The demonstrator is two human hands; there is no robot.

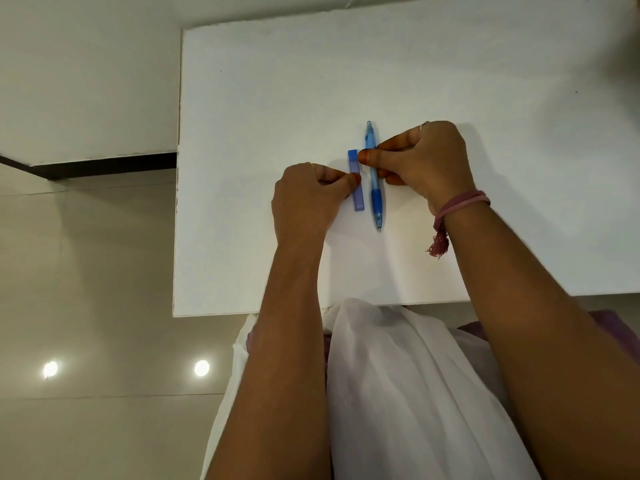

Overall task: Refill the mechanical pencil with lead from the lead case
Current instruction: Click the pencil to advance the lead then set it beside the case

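a: where's the lead case (356,180)?

b: flat on the white desk (485,81), long axis twelve to six, just beside the mechanical pencil (374,174) at its three o'clock, parallel.

a: which hand's nearer?

b: left hand (304,199), from nine o'clock, fingers pinching the case's middle. right hand (422,157), from three o'clock, reaches over the pencil, thumb at the case's cap; fingers curled, grip unclear. nothing blocks them.

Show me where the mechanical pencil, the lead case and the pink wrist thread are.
mechanical pencil (376,199): head view, on its dark blue grip.
lead case (358,199): head view, on its lower body.
pink wrist thread (460,204): head view, on the band at the right wrist.
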